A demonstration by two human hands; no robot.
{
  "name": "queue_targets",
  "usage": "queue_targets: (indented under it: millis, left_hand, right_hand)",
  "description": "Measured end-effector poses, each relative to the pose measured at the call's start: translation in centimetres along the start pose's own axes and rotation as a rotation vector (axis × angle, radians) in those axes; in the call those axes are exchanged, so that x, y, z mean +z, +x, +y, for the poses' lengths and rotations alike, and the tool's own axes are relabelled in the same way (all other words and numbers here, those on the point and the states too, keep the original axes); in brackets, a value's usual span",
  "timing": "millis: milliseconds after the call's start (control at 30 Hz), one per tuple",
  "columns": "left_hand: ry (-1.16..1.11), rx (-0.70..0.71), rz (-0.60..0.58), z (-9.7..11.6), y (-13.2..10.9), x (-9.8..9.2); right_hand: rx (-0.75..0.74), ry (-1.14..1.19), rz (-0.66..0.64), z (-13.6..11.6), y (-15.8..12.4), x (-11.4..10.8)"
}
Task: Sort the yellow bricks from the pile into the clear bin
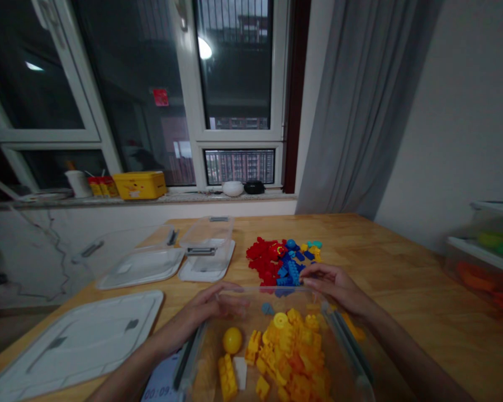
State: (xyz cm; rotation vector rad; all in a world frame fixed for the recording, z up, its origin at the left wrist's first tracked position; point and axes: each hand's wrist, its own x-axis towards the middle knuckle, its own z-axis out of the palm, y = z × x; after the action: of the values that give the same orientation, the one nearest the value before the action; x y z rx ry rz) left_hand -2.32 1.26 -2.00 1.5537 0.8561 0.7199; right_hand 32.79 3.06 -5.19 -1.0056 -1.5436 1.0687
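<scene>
Left hand (218,304) lies loosely open on the bin's (272,289) far-left rim. Right hand (335,285) curls at the bin's far-right corner, and I cannot tell its grip. Yellow bricks (289,352) lie inside the bin, with red and blue bricks (280,262) just beyond it on the table (402,268).

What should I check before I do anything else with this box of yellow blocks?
1. Left hand on the clear bin's far rim: ok.
2. Right hand on that rim: ok.
3. Fingers gripping tight: cannot tell.
4. Yellow blocks and yellow ball inside the bin: ok.
5. Table free behind the bin: not ok, the red and blue pile lies close.
</scene>
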Motion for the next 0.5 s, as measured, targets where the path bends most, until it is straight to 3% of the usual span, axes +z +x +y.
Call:
queue_targets:
  millis: [100, 233, 367, 500]
  left_hand:
    - [0.021, 0.007, 0.005, -0.1, 0.0, -0.1]
    - [0.024, -0.002, 0.008, -0.1, 0.0, -0.1]
    - [0.024, -0.004, 0.017, -0.2, 0.0, -0.1]
    - [0.023, 0.001, 0.010, -0.1, 0.0, -0.1]
  right_hand:
    - [0.003, -0.148, 0.120, 1.0, 0.8, -1.0]
    - [-0.070, -0.613, 0.190, 2.6, 1.5, -3.1]
    - [-0.050, -0.882, 0.131, 3.7, 1.5, -4.8]
    - [0.062, -0.913, 0.024, 4.5, 1.3, -5.3]
